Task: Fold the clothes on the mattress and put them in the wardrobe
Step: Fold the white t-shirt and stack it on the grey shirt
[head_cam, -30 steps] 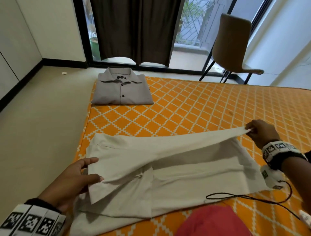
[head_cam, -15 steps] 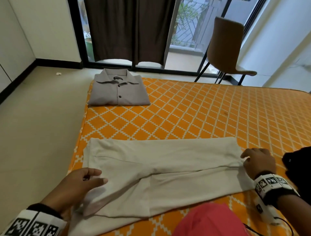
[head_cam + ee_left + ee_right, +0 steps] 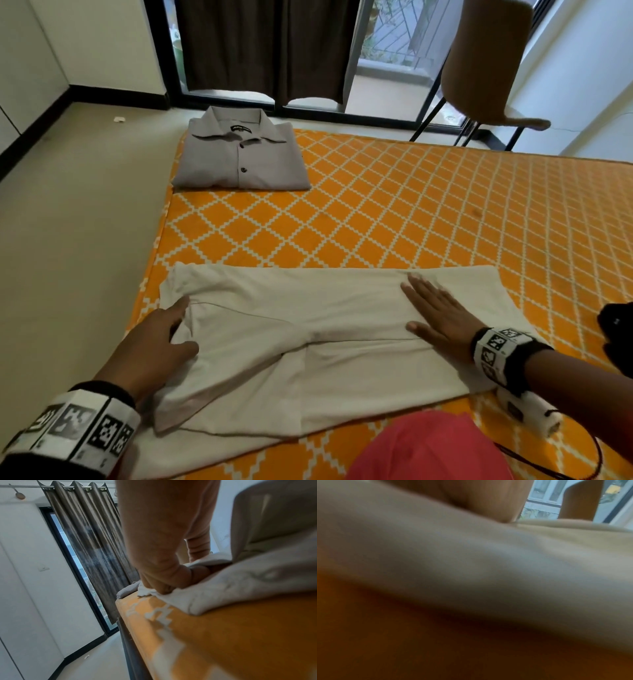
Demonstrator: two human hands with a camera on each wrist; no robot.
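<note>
Cream cotton trousers (image 3: 308, 342), near edge of orange diamond-patterned mattress (image 3: 411, 212): right hand (image 3: 442, 315), earlier pinching the hem, now flat, fingers straight; left hand (image 3: 150, 346) still grips the waistband.

White pants (image 3: 308, 342) lie folded along the near edge of the orange mattress (image 3: 411, 212). The right hand (image 3: 442, 315) lies flat on them with straight fingers. The left hand (image 3: 157, 339) holds the cloth at the left end. A folded grey shirt (image 3: 239, 154) sits on the far left corner.
</note>
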